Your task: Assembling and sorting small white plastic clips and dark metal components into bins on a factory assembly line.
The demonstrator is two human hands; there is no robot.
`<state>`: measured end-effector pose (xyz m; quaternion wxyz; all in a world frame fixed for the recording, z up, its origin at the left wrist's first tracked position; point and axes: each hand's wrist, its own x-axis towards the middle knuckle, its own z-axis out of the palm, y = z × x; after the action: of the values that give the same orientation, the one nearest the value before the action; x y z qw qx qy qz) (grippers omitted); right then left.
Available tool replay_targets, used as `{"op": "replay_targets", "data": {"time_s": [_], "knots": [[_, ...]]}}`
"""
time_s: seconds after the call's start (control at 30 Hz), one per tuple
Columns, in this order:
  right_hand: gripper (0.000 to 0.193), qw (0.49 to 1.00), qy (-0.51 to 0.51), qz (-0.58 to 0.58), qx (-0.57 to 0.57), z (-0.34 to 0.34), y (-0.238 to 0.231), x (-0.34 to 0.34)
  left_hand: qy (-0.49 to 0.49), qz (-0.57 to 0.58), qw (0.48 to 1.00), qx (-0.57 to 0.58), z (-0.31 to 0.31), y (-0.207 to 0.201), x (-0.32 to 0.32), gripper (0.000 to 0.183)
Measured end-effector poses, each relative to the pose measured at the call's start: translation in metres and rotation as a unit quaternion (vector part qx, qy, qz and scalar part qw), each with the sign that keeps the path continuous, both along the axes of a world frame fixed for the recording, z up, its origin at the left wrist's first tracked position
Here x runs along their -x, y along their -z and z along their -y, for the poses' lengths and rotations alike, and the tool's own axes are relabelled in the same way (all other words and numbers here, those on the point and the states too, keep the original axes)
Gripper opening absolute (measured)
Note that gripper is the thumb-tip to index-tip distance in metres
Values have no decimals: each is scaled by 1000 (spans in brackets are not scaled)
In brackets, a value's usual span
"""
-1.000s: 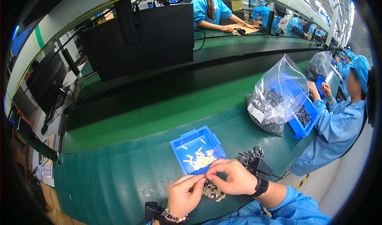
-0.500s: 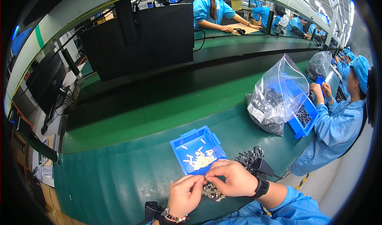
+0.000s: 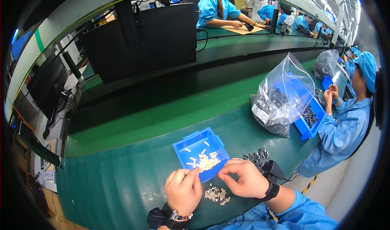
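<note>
My left hand (image 3: 183, 191) is at the near left corner of a blue tray (image 3: 185, 145), thumb and forefinger pinched. Whatever it holds, if anything, is too small to make out. My right hand (image 3: 246, 180) pinches a tiny amber-brown piece (image 3: 219, 176) by the tray's near right corner. Small pale cream strips (image 3: 208, 163) lie heaped in the tray, with a few scattered apart. Between my hands, on the green mat, sits a pile of small beige and dark pieces (image 3: 217, 194). A heap of small black parts (image 3: 258, 156) lies beyond my right hand.
A clear plastic bag of dark parts (image 3: 276, 108) stands at right, against a blue bin (image 3: 300, 129) of black parts. Close by on the right sits a co-worker (image 3: 345, 116) in blue. A large black monitor (image 3: 142, 43) stands beyond the green conveyor (image 3: 134, 122).
My hands have parted: the left moved left toward the tray's near corner, the right slightly right with the amber-brown piece. The pile between them now shows more fully.
</note>
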<state>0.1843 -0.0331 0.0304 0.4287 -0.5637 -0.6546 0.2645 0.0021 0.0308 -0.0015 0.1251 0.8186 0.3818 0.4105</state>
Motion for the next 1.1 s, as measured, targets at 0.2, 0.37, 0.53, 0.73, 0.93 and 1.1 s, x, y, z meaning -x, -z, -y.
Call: {"op": "replay_targets", "data": {"time_s": [0.2,0.37,0.53,0.73,0.93,1.1], "knots": [[7,1000,23,-5,3,8,2,-8,-8,-14,1000,-5,-3,6,-7,13],[10,989,19,99,-112,14,1,-12,30,107,969,219,7,2,-7,10],[26,884,-104,386,-242,25,-16,-10,149,159,867,448,31,-20,10,10],[28,858,-120,402,-297,30,-21,-15,224,217,784,536,30,-9,6,10],[27,902,-100,336,-253,32,-17,-17,205,282,777,524,31,-4,4,6],[21,997,-35,-32,-59,37,0,-8,156,239,876,388,39,-14,-3,3]]}}
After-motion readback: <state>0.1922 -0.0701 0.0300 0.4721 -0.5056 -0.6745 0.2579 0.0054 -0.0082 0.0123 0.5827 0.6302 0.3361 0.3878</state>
